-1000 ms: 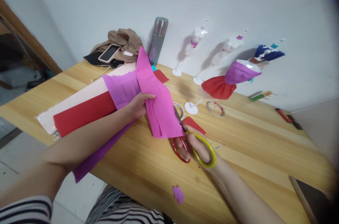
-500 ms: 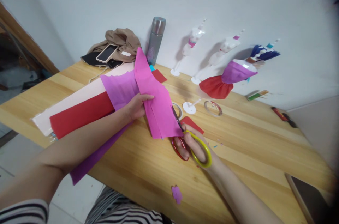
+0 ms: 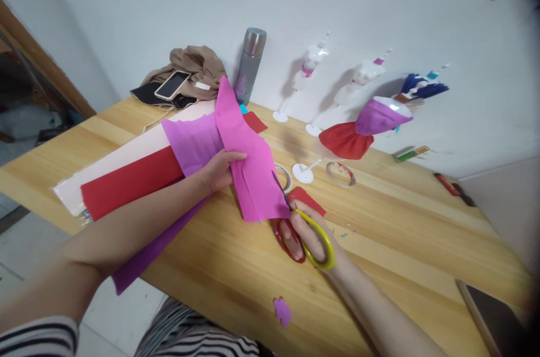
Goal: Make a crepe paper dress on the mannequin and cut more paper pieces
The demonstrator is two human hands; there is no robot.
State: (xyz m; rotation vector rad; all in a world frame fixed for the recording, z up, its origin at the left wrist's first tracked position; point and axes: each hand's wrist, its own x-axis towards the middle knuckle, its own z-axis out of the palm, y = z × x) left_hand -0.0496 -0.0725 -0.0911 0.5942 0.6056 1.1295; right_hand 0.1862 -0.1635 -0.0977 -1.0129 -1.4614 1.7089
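My left hand [image 3: 221, 170] pinches a folded sheet of bright pink crepe paper [image 3: 257, 174], thumb on top, holding it above the table. In my right hand [image 3: 310, 227] are scissors [image 3: 327, 244] with one yellow and one red handle loop. Their blades lie at the right edge of the pink sheet; one blade shows against it, the other is hidden. Beneath my left forearm are a red folded sheet [image 3: 130, 182], a purple sheet [image 3: 194, 143] and a pale pink one [image 3: 113, 154]. A small purple flower cutout [image 3: 282, 312] lies near the table's front edge.
Along the wall stand a grey thermos [image 3: 252, 64] and several white mannequin stands, one wearing a purple-and-red paper dress [image 3: 348, 140]. A brown cloth bundle [image 3: 196, 64] with a phone [image 3: 172, 85] sits back left. Tape rolls [image 3: 341, 174] and a dark tablet-like device [image 3: 491, 312] lie rightward.
The scissors' handle loops have spread slightly farther apart, the red one shifting down and right. My left hand keeps its grip on the pink sheet. The view has shifted slightly.
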